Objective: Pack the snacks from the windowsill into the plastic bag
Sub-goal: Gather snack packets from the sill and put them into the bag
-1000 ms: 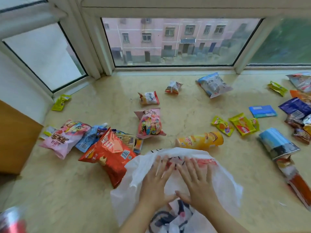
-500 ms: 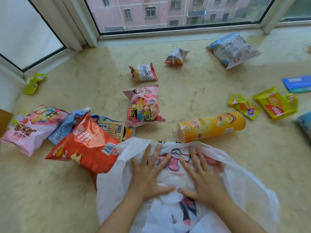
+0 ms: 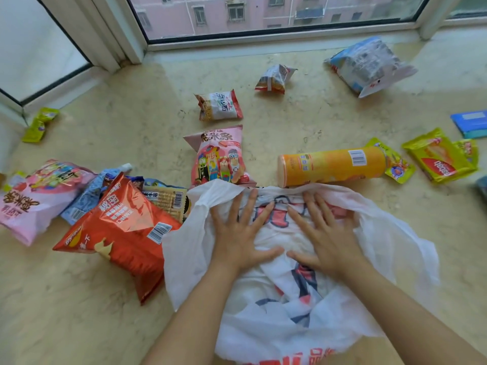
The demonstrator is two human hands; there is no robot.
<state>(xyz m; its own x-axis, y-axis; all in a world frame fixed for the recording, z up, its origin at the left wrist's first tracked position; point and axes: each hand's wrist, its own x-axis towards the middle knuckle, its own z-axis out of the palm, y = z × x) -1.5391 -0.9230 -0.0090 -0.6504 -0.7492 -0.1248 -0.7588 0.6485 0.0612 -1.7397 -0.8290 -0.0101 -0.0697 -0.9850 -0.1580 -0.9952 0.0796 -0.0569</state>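
Observation:
A white plastic bag (image 3: pixel 390 248) with red and blue print lies flat on the marble windowsill (image 3: pixel 118 127) in front of me. My left hand (image 3: pixel 241 233) and my right hand (image 3: pixel 325 233) press flat on it, fingers spread, holding nothing. Just beyond the bag lie an orange chip can (image 3: pixel 332 165) on its side and a pink snack bag (image 3: pixel 220 156). A red chip bag (image 3: pixel 121 230) touches the plastic bag's left edge. Further left sit a pink bag (image 3: pixel 34 198) and a blue packet (image 3: pixel 89 194).
Farther back lie a small white-red packet (image 3: pixel 220 105), a crumpled packet (image 3: pixel 274 79) and a clear blue-white pack (image 3: pixel 369 64). Yellow-green packets (image 3: pixel 440 156) and a blue pack (image 3: pixel 470 122) are at the right, a green packet (image 3: pixel 39 125) at the left. Window frames bound the sill.
The view has dropped and come closer to the sill. Both hands have spread wider apart on the plastic bag, flattening it. The orange can has rolled slightly.

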